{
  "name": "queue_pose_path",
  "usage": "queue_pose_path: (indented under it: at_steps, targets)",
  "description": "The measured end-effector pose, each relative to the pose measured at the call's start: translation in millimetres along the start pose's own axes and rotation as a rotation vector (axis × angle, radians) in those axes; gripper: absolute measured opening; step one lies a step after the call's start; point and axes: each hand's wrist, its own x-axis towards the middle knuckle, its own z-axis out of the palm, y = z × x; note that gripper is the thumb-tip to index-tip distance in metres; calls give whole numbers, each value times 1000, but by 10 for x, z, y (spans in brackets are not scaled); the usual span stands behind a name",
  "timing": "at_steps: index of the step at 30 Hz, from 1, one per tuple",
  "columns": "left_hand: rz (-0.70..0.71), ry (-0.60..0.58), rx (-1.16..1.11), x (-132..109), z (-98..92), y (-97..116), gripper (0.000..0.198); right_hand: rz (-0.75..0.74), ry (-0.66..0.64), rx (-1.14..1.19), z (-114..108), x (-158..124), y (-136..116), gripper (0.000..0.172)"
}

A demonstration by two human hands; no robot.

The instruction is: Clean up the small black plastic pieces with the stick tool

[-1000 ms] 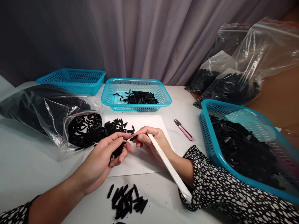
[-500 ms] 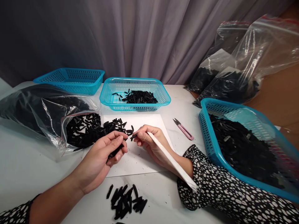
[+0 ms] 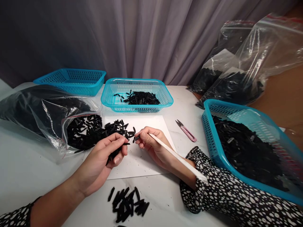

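My left hand (image 3: 105, 157) is closed on several small black strips, one sticking out past the thumb and index finger. To its right, my right hand (image 3: 153, 145) pinches a small black piece (image 3: 136, 138) in its fingertips and also holds a long white stick (image 3: 180, 159) that slants back over the wrist. The hands are apart, above a sheet of white paper (image 3: 146, 164). Loose black strips (image 3: 115, 127) lie behind my left hand, by the mouth of a clear bag (image 3: 47, 110). A separate pile of black strips (image 3: 126, 203) sits in front.
A blue basket (image 3: 137, 108) with black strips stands behind the paper, another blue basket (image 3: 80, 90) at the back left. Pink-handled snips (image 3: 186, 130) lie right of the paper. A large blue basket (image 3: 215, 142) of black pieces and clear bags (image 3: 236, 75) occupy the right.
The white stick's rear end has swung slightly up and right. My left fingers have shifted a little left, and a black strip now protrudes from their tips.
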Motion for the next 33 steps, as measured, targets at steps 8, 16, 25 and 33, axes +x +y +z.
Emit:
queue_pose_path:
  at_steps: [8, 16, 25, 33]
  targets:
    - [-9, 31, -29, 29, -12, 2, 9, -11, -22, 0, -17, 5, 5, 27]
    - [-10, 48, 35, 20, -41, -33, 31, -18, -32, 3, -29, -12, 14, 27]
    - [-5, 79, 29, 44, -44, -48, 34, -46, -55, -31, -38, -15, 21, 30]
    - [49, 87, 86, 53, -30, -47, 26, -397, -789, -838, -73, -104, 35, 27]
